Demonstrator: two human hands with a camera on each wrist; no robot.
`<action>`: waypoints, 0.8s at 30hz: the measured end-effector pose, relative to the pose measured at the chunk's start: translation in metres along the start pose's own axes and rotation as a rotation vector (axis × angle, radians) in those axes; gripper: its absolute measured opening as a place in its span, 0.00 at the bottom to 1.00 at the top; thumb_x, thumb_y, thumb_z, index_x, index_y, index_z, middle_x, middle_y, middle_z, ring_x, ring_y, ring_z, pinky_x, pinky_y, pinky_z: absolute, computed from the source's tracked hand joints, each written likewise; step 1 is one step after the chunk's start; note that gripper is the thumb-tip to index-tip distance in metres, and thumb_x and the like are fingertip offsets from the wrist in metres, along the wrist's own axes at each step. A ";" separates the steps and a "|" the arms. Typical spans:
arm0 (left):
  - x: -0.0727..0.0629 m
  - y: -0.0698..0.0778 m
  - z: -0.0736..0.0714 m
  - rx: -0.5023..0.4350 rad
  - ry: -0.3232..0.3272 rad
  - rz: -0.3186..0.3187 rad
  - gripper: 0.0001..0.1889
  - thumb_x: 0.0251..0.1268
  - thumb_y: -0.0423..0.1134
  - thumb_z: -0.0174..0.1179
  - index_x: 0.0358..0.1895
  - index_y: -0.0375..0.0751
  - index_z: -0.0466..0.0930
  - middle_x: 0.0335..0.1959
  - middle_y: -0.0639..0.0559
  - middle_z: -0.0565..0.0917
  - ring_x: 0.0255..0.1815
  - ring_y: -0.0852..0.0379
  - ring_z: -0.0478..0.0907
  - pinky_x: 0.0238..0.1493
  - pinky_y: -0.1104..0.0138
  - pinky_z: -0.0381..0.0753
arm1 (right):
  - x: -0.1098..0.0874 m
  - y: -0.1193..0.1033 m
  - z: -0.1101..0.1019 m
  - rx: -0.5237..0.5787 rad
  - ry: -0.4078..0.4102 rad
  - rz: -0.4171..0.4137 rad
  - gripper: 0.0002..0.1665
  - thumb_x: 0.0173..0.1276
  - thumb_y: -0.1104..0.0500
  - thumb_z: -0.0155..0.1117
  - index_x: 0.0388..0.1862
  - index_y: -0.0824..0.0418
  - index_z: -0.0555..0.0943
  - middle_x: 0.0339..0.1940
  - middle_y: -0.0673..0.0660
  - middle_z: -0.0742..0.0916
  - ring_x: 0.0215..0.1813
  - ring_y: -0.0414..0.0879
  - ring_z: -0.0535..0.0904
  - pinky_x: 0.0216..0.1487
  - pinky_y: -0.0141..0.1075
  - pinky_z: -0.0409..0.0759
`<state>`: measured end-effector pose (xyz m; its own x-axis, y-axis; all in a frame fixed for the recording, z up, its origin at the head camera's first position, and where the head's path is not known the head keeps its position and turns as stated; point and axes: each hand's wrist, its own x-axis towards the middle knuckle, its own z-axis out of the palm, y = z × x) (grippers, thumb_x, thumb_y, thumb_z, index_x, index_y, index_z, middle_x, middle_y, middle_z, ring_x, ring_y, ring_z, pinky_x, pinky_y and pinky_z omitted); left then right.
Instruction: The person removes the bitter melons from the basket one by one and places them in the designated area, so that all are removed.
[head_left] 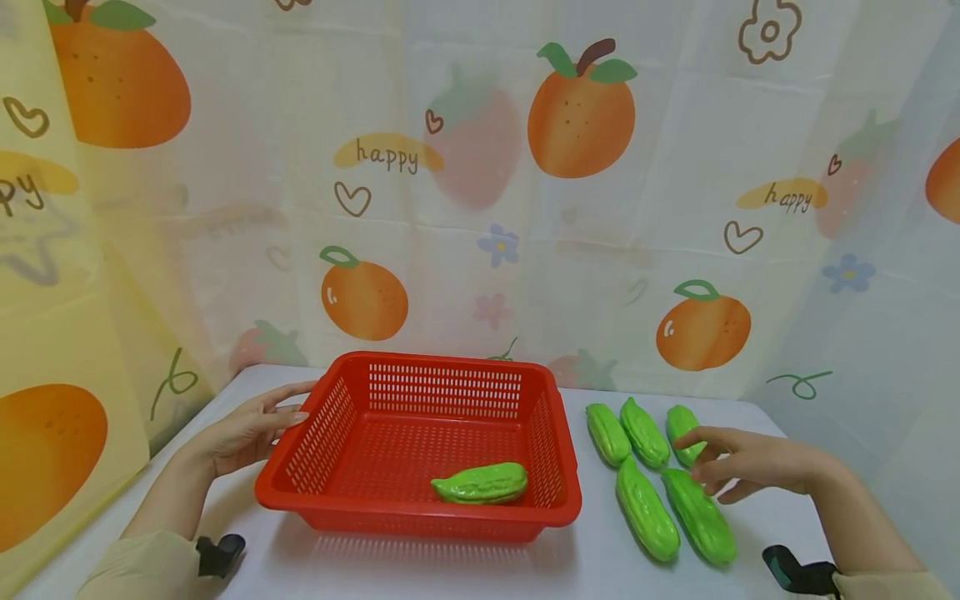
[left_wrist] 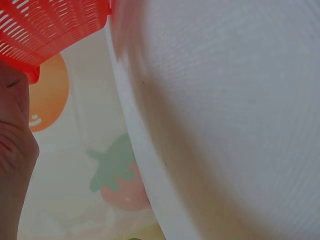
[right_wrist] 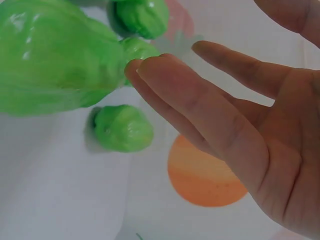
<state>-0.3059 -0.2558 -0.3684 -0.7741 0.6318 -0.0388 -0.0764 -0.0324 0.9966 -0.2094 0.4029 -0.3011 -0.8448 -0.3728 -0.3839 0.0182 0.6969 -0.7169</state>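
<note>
A red plastic basket [head_left: 420, 518] sits on the white table with one green bitter melon [head_left: 483, 484] lying inside, near its front right corner. My left hand [head_left: 251, 429] grips the basket's left rim; in the left wrist view that hand [left_wrist: 12, 120] shows only at the edge, below the red lattice wall [left_wrist: 55, 22]. To the right of the basket lie several more bitter melons [head_left: 647, 512]. Over them hovers my right hand [head_left: 757, 462], fingers spread and slightly bent, holding nothing. Its fingertips [right_wrist: 150, 67] overlap a melon's tip in the right wrist view.
A fabric backdrop [head_left: 450, 250] printed with oranges and strawberries hangs behind the white table [head_left: 540, 558] and along its sides. Black straps [head_left: 221, 556] circle both wrists.
</note>
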 end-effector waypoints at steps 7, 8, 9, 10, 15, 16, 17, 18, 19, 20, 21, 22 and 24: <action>0.001 0.000 -0.001 -0.004 0.003 -0.001 0.20 0.78 0.35 0.43 0.67 0.61 0.63 0.52 0.57 0.86 0.44 0.58 0.88 0.50 0.57 0.87 | 0.008 -0.027 0.006 -0.052 0.045 -0.040 0.33 0.71 0.55 0.60 0.70 0.66 0.65 0.50 0.62 0.79 0.49 0.51 0.81 0.50 0.47 0.87; 0.001 0.000 -0.001 -0.004 0.006 -0.003 0.20 0.78 0.35 0.43 0.67 0.61 0.63 0.52 0.57 0.86 0.44 0.58 0.88 0.50 0.57 0.87 | 0.009 -0.032 0.007 -0.061 0.050 -0.050 0.33 0.71 0.55 0.60 0.70 0.65 0.65 0.50 0.62 0.79 0.50 0.52 0.81 0.50 0.47 0.87; 0.001 0.000 -0.001 -0.002 0.009 -0.005 0.20 0.78 0.36 0.43 0.67 0.61 0.63 0.52 0.57 0.87 0.44 0.58 0.88 0.50 0.57 0.87 | 0.010 -0.036 0.008 -0.071 0.054 -0.060 0.32 0.71 0.55 0.60 0.70 0.64 0.66 0.50 0.61 0.79 0.50 0.52 0.81 0.51 0.47 0.87; 0.001 0.000 -0.001 -0.002 0.010 -0.007 0.20 0.78 0.36 0.43 0.67 0.61 0.62 0.52 0.57 0.87 0.45 0.58 0.88 0.50 0.57 0.87 | 0.011 -0.040 0.010 -0.083 0.061 -0.068 0.31 0.71 0.55 0.60 0.69 0.63 0.67 0.50 0.61 0.79 0.50 0.52 0.82 0.51 0.46 0.87; 0.001 0.001 0.000 0.000 0.017 -0.011 0.20 0.78 0.36 0.43 0.66 0.61 0.63 0.52 0.57 0.86 0.45 0.58 0.88 0.50 0.57 0.87 | 0.018 -0.059 0.015 -0.123 0.078 -0.113 0.28 0.70 0.54 0.61 0.67 0.58 0.70 0.53 0.62 0.80 0.50 0.51 0.83 0.50 0.41 0.87; 0.000 0.001 0.000 0.000 0.017 -0.011 0.20 0.78 0.36 0.43 0.66 0.61 0.63 0.52 0.57 0.86 0.45 0.58 0.88 0.50 0.57 0.87 | 0.019 -0.062 0.017 -0.131 0.078 -0.123 0.28 0.70 0.54 0.61 0.67 0.58 0.70 0.54 0.63 0.80 0.49 0.50 0.83 0.50 0.41 0.86; 0.000 0.001 0.000 0.000 0.018 -0.010 0.20 0.78 0.36 0.43 0.66 0.61 0.63 0.52 0.57 0.86 0.45 0.58 0.88 0.50 0.57 0.87 | 0.021 -0.065 0.018 -0.141 0.077 -0.132 0.27 0.70 0.54 0.61 0.67 0.57 0.71 0.54 0.63 0.80 0.49 0.50 0.83 0.50 0.41 0.86; 0.000 0.001 0.001 0.000 0.019 -0.010 0.20 0.78 0.36 0.43 0.66 0.61 0.63 0.52 0.57 0.86 0.45 0.57 0.88 0.50 0.57 0.87 | 0.023 -0.068 0.020 -0.151 0.078 -0.138 0.27 0.70 0.54 0.61 0.67 0.57 0.71 0.54 0.63 0.81 0.48 0.50 0.83 0.50 0.41 0.86; 0.000 0.001 0.001 0.001 0.019 -0.010 0.20 0.78 0.36 0.43 0.66 0.62 0.63 0.52 0.57 0.86 0.45 0.57 0.88 0.50 0.57 0.87 | 0.024 -0.070 0.021 -0.154 0.078 -0.144 0.27 0.70 0.54 0.61 0.66 0.57 0.71 0.55 0.63 0.81 0.48 0.50 0.83 0.49 0.42 0.86; 0.000 0.001 0.001 0.002 0.019 -0.010 0.20 0.78 0.36 0.43 0.66 0.62 0.63 0.52 0.57 0.87 0.45 0.57 0.88 0.50 0.56 0.87 | 0.026 -0.073 0.023 -0.166 0.080 -0.148 0.26 0.70 0.53 0.61 0.66 0.56 0.72 0.55 0.63 0.81 0.47 0.50 0.83 0.48 0.42 0.85; 0.000 0.001 0.001 0.002 0.021 -0.010 0.20 0.78 0.36 0.43 0.66 0.61 0.63 0.52 0.57 0.87 0.45 0.57 0.88 0.50 0.56 0.87 | 0.027 -0.075 0.024 -0.175 0.083 -0.154 0.26 0.70 0.53 0.61 0.66 0.56 0.72 0.55 0.63 0.81 0.46 0.50 0.83 0.47 0.42 0.85; 0.000 0.001 0.001 0.003 0.023 -0.012 0.20 0.78 0.36 0.43 0.66 0.61 0.63 0.52 0.57 0.87 0.45 0.57 0.88 0.50 0.56 0.87 | 0.028 -0.077 0.025 -0.182 0.084 -0.166 0.26 0.70 0.53 0.61 0.65 0.55 0.72 0.56 0.63 0.81 0.46 0.50 0.83 0.46 0.41 0.84; 0.000 0.001 0.001 0.003 0.026 -0.016 0.20 0.78 0.36 0.43 0.67 0.61 0.63 0.52 0.57 0.87 0.45 0.57 0.88 0.50 0.56 0.87 | 0.031 -0.081 0.028 -0.189 0.093 -0.188 0.26 0.70 0.52 0.61 0.65 0.54 0.73 0.56 0.63 0.81 0.44 0.50 0.83 0.43 0.41 0.82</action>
<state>-0.3049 -0.2552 -0.3674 -0.7890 0.6118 -0.0563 -0.0870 -0.0205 0.9960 -0.2224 0.3179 -0.2710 -0.8698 -0.4541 -0.1930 -0.2360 0.7264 -0.6455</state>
